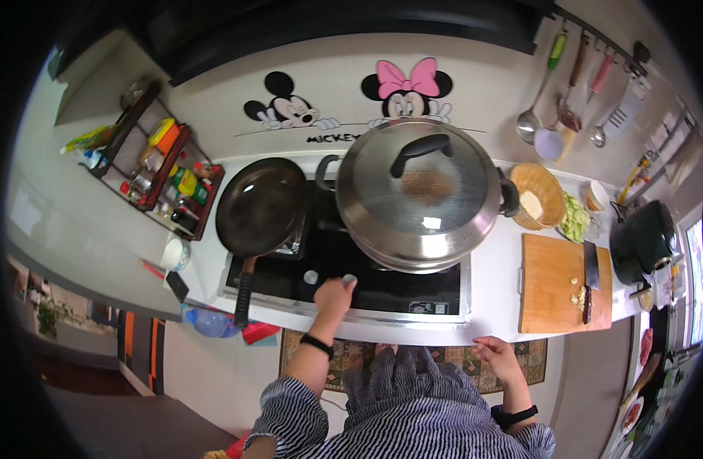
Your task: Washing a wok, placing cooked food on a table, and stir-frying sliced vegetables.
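My left hand (333, 297) has its fingers on the right-hand stove knob (349, 279), at the front of the black gas stove (397, 294). A second stove knob (310, 277) sits just left of it. Over the right burner stands a large steel steamer pot (420, 244) under a domed glass lid (380, 178), which looks fogged inside. On the left burner rests a dark frying pan (262, 203), its handle (243, 298) extending over the counter's front edge. My right hand (496, 354) hangs empty by the counter edge, fingers loosely apart. Any flame is hidden.
A wooden cutting board (549, 281) at right holds a cleaver (590, 267), a small knife (587, 304) and chopped garlic (578, 297). Behind it are a wicker basket (549, 189) and sliced green vegetables (575, 218). A spice rack (182, 149) and a white cup (175, 254) stand left.
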